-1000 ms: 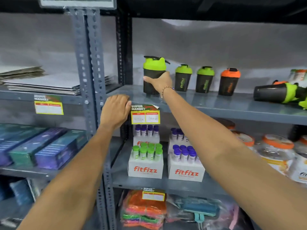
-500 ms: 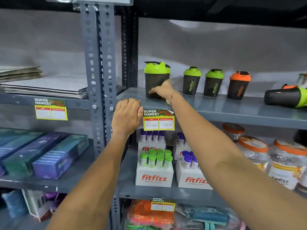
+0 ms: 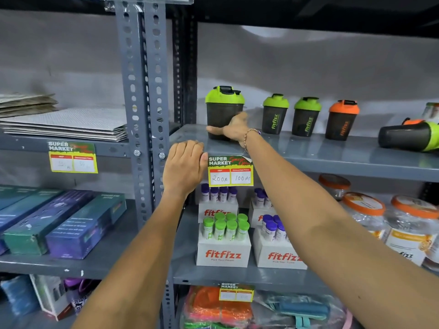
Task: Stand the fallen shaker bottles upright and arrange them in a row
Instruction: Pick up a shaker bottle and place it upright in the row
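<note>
A row of upright black shaker bottles stands on the grey shelf [image 3: 332, 160]. The leftmost, larger green-lidded shaker bottle [image 3: 223, 105] has my right hand [image 3: 234, 128] wrapped low around its base, thumb across the front and fingers on its right side. To its right stand two smaller green-lidded shakers [image 3: 274, 115] [image 3: 306, 117] and an orange-lidded one [image 3: 342, 121]. At the far right a green-lidded shaker [image 3: 408, 136] lies on its side, with an orange lid [image 3: 409, 121] showing behind it. My left hand [image 3: 185, 165] curls over the shelf's front edge.
A perforated grey upright post [image 3: 142, 91] stands left of the shelf. A price tag [image 3: 230, 172] hangs on the shelf edge. Below are Fitfizz tube boxes [image 3: 223, 252] and orange-lidded jars [image 3: 363, 212]. Flat cardboard sheets [image 3: 66, 122] lie on the left shelf.
My right hand has slid down from the middle of the leftmost shaker to its base. The left hand stays on the shelf edge. The view has shifted left.
</note>
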`<state>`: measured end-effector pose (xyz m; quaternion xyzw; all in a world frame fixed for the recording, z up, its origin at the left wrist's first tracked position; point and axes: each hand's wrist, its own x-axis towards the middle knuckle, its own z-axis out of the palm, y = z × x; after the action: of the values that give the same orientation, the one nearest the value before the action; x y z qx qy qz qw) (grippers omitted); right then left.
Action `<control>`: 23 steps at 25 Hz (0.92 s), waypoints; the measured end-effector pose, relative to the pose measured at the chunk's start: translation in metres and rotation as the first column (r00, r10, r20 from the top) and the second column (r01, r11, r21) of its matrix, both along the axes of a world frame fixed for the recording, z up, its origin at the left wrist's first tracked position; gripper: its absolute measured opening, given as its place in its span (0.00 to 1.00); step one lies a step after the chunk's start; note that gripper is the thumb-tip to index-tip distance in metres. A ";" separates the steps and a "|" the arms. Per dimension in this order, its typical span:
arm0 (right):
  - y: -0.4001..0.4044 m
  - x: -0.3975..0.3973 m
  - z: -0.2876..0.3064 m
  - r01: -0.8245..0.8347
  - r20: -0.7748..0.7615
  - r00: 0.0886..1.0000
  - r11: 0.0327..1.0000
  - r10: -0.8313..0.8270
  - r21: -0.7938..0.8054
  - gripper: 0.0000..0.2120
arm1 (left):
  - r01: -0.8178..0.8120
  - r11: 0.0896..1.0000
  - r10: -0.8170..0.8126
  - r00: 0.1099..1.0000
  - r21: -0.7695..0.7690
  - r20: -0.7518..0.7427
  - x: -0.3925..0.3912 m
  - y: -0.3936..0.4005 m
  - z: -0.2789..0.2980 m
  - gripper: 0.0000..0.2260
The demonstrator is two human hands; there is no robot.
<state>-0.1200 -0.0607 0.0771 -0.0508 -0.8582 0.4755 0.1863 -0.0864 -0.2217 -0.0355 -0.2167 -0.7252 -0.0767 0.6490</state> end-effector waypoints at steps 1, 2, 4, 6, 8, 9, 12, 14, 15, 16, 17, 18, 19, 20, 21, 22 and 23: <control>0.000 0.001 0.000 -0.029 0.011 1.000 0.999 0.029 -0.024 0.58 | 0.001 1.000 -0.001 1.000 0.001 -0.003 0.000 0.000 -0.001 0.17; 0.002 0.001 0.000 -0.058 0.018 0.998 0.996 0.060 -0.068 0.58 | 0.003 1.000 -0.003 1.000 0.002 -0.008 0.001 0.001 -0.001 0.17; 0.003 -0.003 -0.001 -0.076 0.021 0.997 0.991 0.078 -0.106 0.57 | 0.002 1.000 -0.002 1.000 0.004 -0.014 0.001 0.001 -0.001 0.17; 0.000 -0.005 -0.002 -0.050 0.008 0.999 0.998 0.050 -0.035 0.58 | -0.006 1.000 0.006 1.000 -0.001 -0.011 0.001 0.000 0.000 0.16; -0.002 -0.004 -0.002 -0.036 0.005 0.999 0.999 0.036 0.013 0.56 | -0.012 1.000 0.012 1.000 -0.005 -0.008 0.002 0.000 0.001 0.16; 0.001 -0.005 -0.002 -0.050 0.010 0.999 0.999 0.050 -0.010 0.54 | -0.012 1.000 0.012 1.000 -0.007 -0.007 0.002 0.000 0.001 0.17; 0.002 -0.004 -0.001 -0.091 0.013 0.996 0.993 0.093 -0.080 0.50 | -0.014 1.000 0.014 1.000 -0.006 -0.003 0.002 0.000 0.001 0.17; -0.002 -0.003 -0.002 -0.089 -0.010 0.996 0.995 0.088 -0.041 0.56 | -0.013 1.000 0.013 1.000 -0.003 0.003 0.003 0.000 0.000 0.18; -0.003 -0.004 -0.003 -0.089 -0.011 0.996 0.996 0.089 -0.017 0.60 | -0.012 1.000 0.012 1.000 -0.003 0.007 0.003 -0.001 0.001 0.18; -0.002 -0.003 -0.003 -0.091 0.001 0.996 0.996 0.091 -0.018 0.60 | -0.011 1.000 0.011 1.000 -0.006 0.009 0.003 0.000 0.001 0.18; -0.001 -0.001 -0.002 -0.099 0.008 0.995 0.994 0.100 -0.038 0.58 | -0.010 1.000 0.010 1.000 -0.008 0.008 0.003 0.000 0.001 0.18; 0.001 0.000 -0.002 -0.113 0.013 0.993 0.992 0.114 -0.059 0.54 | -0.012 1.000 0.012 1.000 -0.007 0.006 0.003 0.000 0.000 0.19; 0.002 -0.002 -0.003 -0.126 0.013 0.992 0.989 0.127 -0.073 0.51 | -0.013 1.000 0.013 1.000 -0.007 0.006 0.003 0.000 0.000 0.19; 0.001 -0.003 -0.003 -0.126 0.002 0.992 0.990 0.127 -0.070 0.51 | -0.013 1.000 0.013 1.000 -0.007 0.010 0.002 0.000 0.000 0.19; 0.000 -0.002 -0.004 -0.120 -0.009 0.993 0.992 0.120 -0.048 0.54 | -0.014 1.000 0.014 1.000 -0.007 0.014 0.002 -0.001 0.001 0.20; -0.002 -0.002 -0.004 -0.115 -0.016 0.993 0.993 0.115 -0.019 0.57 | -0.014 1.000 0.014 1.000 -0.007 0.016 0.002 -0.001 0.001 0.20; -0.001 -0.003 -0.004 -0.117 -0.006 0.993 0.993 0.117 -0.007 0.59 | -0.010 1.000 0.010 1.000 -0.007 0.016 0.002 0.000 0.001 0.20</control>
<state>-0.1230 -0.0621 0.0735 0.0001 -0.8576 0.4887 0.1604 -0.0842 -0.2221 -0.0345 -0.2144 -0.7317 -0.0728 0.6429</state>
